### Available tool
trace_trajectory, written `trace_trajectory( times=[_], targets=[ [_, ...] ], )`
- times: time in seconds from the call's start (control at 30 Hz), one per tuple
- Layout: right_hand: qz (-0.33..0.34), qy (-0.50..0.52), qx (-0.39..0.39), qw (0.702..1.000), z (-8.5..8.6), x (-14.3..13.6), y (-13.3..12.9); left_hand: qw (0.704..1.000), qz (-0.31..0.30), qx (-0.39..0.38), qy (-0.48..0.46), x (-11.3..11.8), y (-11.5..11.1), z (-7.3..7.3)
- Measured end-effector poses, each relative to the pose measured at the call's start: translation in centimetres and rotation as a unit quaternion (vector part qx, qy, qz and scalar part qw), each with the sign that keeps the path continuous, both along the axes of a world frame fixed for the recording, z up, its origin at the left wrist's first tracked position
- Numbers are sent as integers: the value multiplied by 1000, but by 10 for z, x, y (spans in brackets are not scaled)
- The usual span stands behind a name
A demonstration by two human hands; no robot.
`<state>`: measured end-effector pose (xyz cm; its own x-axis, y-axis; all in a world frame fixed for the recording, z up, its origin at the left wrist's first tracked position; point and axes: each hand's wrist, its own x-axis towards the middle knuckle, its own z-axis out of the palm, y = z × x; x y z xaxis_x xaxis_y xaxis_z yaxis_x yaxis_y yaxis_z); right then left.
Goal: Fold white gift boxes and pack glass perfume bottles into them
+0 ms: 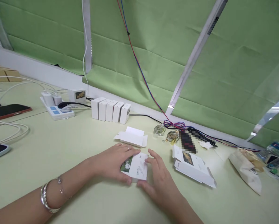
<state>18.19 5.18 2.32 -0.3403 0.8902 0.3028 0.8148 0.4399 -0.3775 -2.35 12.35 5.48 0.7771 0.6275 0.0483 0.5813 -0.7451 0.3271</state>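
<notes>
A small flat white box [139,166] printed with a flower picture and lines of text lies on the table between my hands. My left hand [116,163], a ring on one finger, grips its left side, with the fingers along the far edge and the thumb at the near edge. At its right end my right hand [159,177] curls round the box, thumb by the near corner and a fingertip at the right edge; the index finger is raised. Just beyond lies an unfolded white carton piece [132,137]. To the right is an opened white carton [192,166] with a picture.
Several white boxes [110,110] stand in a row at the back, near a power strip [56,110] with plugs. Phones [11,110] and white cables lie left. Two round glass-like items [172,136], bundled wires [176,125] and a cloth pouch [245,169] are on the right.
</notes>
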Motion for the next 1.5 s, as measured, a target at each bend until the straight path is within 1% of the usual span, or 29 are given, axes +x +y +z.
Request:
trace_trajectory(
  times=[0.07, 0.1, 0.17, 0.23, 0.3, 0.43, 0.5, 0.57, 0.63, 0.7, 0.77, 0.8, 0.9, 1.03, 1.23, 1.37, 1.43, 1.5],
  targets=[
    [35, -10, -9, 999, -1, -1, -3, 998, -45, 21, -28, 1, 1, -2],
    [47, -12, -21, 999, -1, -2, -4, 997, -56, 34, -48, 0, 2, -3],
    [41, -12, -55, 998, -1, -2, -5, 994, -45, 57, -84, -2, 7, -5],
    [16, -18, -90, 996, 2, -1, -6, 990, 3, 75, -118, -7, 13, -6],
    [1, -28, -117, 993, 7, 0, -5, 982, 69, 86, -155, -11, 20, -8],
    [4, -3, -140, 990, 14, 3, -3, 951, 197, 90, -220, -17, 29, -14],
    [-3, 35, -137, 990, 12, 5, -2, 944, 234, 83, -219, -17, 32, -16],
    [-27, 99, -119, 988, 6, 7, 2, 946, 247, 71, -197, -17, 34, -17],
    [-61, 190, -88, 976, -3, 9, 7, 952, 251, 57, -169, -17, 36, -19],
    [-82, 282, -72, 953, -13, 11, 14, 957, 250, 53, -138, -18, 38, -22],
    [-82, 339, -89, 933, -21, 13, 20, 964, 238, 54, -100, -18, 40, -26],
    [-82, 349, -104, 928, -23, 14, 22, 969, 228, 52, -79, -18, 41, -28],
    [-106, 329, -134, 929, -24, 17, 27, 978, 200, 44, -34, -17, 40, -32],
    [-136, 307, -120, 934, -23, 21, 31, 979, 196, 53, -28, -16, 36, -30],
    [-169, 294, -68, 938, -36, 25, 37, 976, 205, 42, -66, -16, 32, -21],
    [-174, 262, -23, 949, -44, 25, 37, 976, 204, 44, -59, -14, 30, -18],
    [-179, 240, 5, 954, -45, 23, 35, 977, 201, 43, -57, -14, 29, -19],
    [-176, 209, 50, 961, -42, 18, 31, 977, 201, 41, -58, -14, 28, -19]
  ],
)
